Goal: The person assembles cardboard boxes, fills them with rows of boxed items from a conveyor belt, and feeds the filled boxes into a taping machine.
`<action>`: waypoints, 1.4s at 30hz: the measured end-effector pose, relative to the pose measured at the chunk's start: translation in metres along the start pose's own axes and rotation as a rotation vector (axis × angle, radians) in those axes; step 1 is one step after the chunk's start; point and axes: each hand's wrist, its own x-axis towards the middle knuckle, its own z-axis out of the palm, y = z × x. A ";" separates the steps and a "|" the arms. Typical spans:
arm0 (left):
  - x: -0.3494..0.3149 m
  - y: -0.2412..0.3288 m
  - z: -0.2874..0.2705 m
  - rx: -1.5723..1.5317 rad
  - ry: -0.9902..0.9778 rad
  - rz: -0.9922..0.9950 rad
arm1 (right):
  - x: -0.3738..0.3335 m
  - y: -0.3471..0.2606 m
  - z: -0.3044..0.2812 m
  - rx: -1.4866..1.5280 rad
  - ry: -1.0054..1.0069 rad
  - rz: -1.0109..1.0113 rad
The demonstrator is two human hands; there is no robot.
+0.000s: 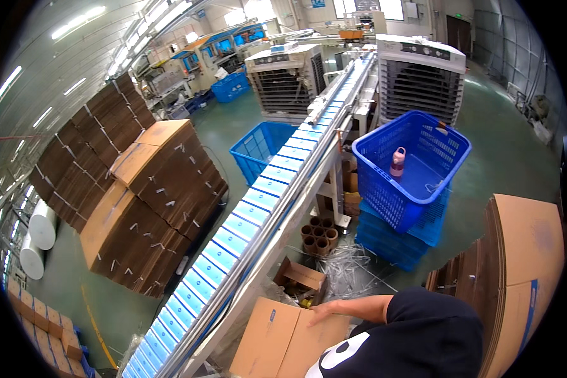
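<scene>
My right hand (321, 312) lies flat, fingers apart, on the top flap of a brown cardboard carton (274, 337) at the lower middle. The bare forearm runs to it from the black short sleeve (422, 327) at the bottom right. My left hand is out of sight. Just left of the carton, a long conveyor (246, 220) runs diagonally from the lower left to the upper middle and carries a single-file row of blue-and-white boxes.
Strapped stacks of flat cardboard (151, 201) stand left of the conveyor; more flat cartons (523, 264) lean at the right. A blue basket (409, 170) on stacked baskets holds a pink bottle (397, 161). Cardboard tubes (318, 236), clear plastic strips (353, 271) and a small open box (299, 277) lie on the floor.
</scene>
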 end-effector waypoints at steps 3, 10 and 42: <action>0.006 -0.008 0.002 -0.035 -0.027 0.031 | 0.012 0.005 0.020 0.015 0.049 -0.043; -0.008 -0.046 0.008 -0.219 -0.059 -0.025 | -0.003 -0.074 0.103 -0.208 0.203 -0.525; -0.341 -0.430 -0.094 -1.402 0.768 -1.750 | 0.136 -0.338 0.434 -0.035 -0.227 -0.141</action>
